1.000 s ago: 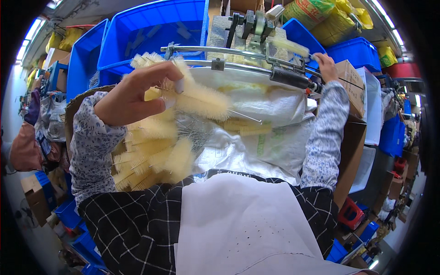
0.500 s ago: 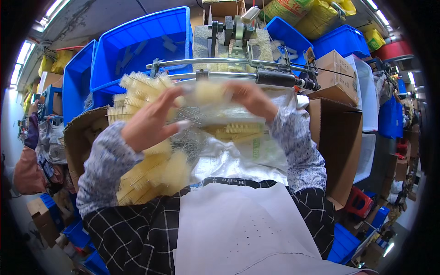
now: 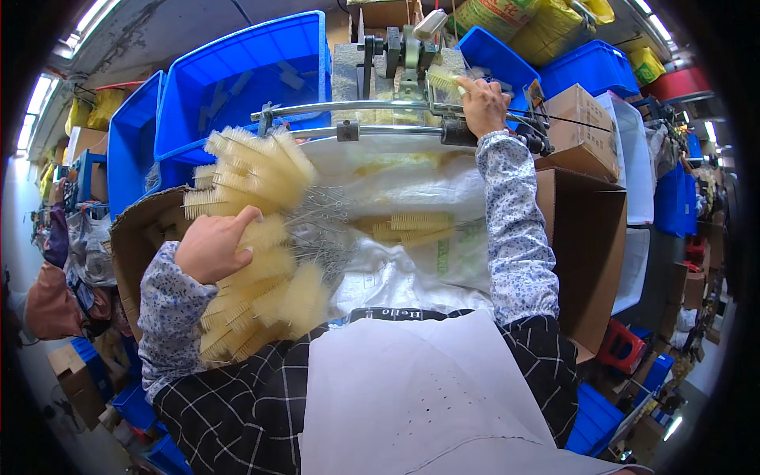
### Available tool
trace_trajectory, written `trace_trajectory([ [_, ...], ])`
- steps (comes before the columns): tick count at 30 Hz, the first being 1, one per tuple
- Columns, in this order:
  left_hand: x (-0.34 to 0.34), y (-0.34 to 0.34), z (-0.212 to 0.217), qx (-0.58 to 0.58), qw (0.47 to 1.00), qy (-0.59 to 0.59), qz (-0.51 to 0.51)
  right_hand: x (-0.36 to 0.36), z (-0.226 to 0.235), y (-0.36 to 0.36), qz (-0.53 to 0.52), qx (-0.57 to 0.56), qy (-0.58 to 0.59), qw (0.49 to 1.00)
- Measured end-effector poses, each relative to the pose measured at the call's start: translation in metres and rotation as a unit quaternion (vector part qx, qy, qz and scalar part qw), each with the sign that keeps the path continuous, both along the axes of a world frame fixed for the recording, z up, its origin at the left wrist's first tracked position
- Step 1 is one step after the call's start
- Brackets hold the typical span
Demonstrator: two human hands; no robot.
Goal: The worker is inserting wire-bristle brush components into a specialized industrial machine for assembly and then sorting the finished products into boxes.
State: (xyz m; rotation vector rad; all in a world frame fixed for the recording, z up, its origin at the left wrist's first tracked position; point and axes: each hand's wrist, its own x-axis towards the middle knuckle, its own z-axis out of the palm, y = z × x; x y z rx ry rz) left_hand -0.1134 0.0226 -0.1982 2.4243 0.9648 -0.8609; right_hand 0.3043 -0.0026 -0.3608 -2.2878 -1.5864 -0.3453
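Observation:
My right hand (image 3: pixel 484 104) is closed at the right end of the machine's bars, its fingertips on a pale bristle brush (image 3: pixel 443 81). Part of that brush is hidden behind the fingers. My left hand (image 3: pixel 212 247) rests over a heap of cream bristle brushes (image 3: pixel 257 170), with index finger and thumb apart and nothing seen between them. Twisted wire ends with loops (image 3: pixel 321 206) stick out from the heap toward the middle. A few more flat-lying brushes (image 3: pixel 412 226) sit on white plastic sheeting (image 3: pixel 380 273) in front of me.
A metal machine with long bars (image 3: pixel 356 107) spans the far side. Blue bins (image 3: pixel 245 47) stand behind it at left, and another blue bin (image 3: pixel 495 59) at right. An open cardboard box (image 3: pixel 586 253) is beside my right arm; another carton (image 3: pixel 131 237) is at left.
My hands were together in the middle around a blurred pale brush. My right hand has gone up and right to the machine; my left has moved down and left onto the brush heap.

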Motion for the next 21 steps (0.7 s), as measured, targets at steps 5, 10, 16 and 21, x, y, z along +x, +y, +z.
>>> trace_trajectory([
  [5, -0.007, 0.003, 0.025, 0.052, 0.993, -0.100, 0.025, -0.001, 0.001, -0.001, -0.007, 0.009, -0.014, 1.000],
  [10, -0.009, 0.002, 0.043, 0.030, 0.980, -0.195, 0.015, 0.004, 0.000, -0.002, 0.025, 0.017, 0.008, 1.000],
  [16, 0.018, 0.000, 0.041, 0.003, 0.962, -0.273, -0.001, 0.024, -0.016, 0.027, 0.048, -0.024, 0.009, 0.999],
  [21, 0.037, -0.003, 0.030, -0.012, 0.942, -0.335, 0.020, 0.032, -0.022, 0.020, 0.056, -0.004, -0.075, 0.996],
])
